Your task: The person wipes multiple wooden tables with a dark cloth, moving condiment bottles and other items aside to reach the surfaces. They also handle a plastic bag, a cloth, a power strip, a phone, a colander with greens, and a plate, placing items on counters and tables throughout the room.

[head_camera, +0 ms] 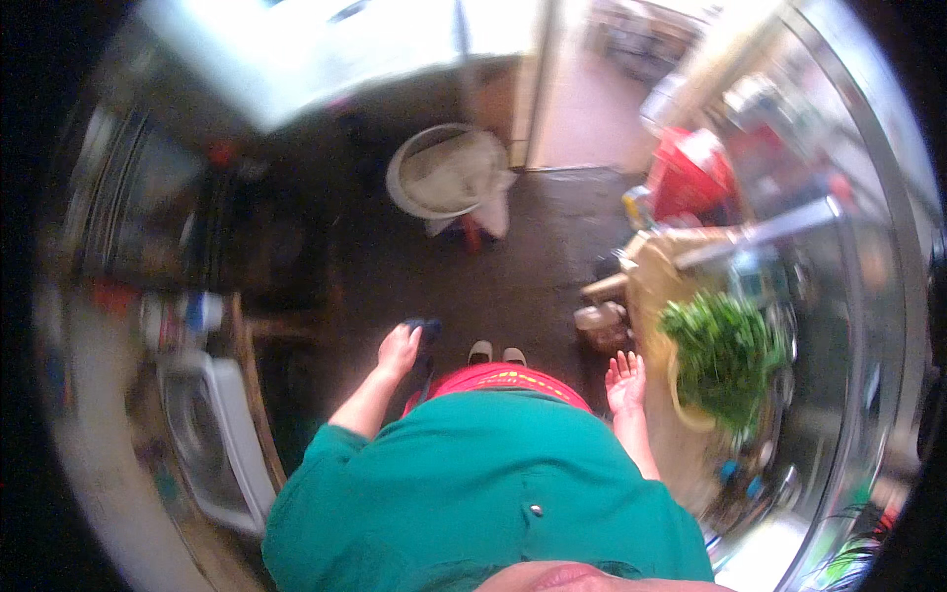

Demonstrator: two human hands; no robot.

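Observation:
My left hand point(399, 349) hangs out in front of my left hip, its fingers curled on a small dark blue object point(425, 328), too blurred to name. Lower down at my right side, my right hand point(627, 381) is turned palm up with its fingers apart and nothing in it. It is beside the edge of a wooden counter point(655, 296). On that counter a big bunch of leafy greens point(718, 355) rests in a pale yellow container point(692, 416).
A round pale basin point(399, 189) with whitish contents stands ahead, above the dark floor point(444, 288). A red bag point(688, 177) is past the counter's far end, near a doorway point(584, 133). A white plastic tub point(229, 436) sits at my left on a wooden-edged surface.

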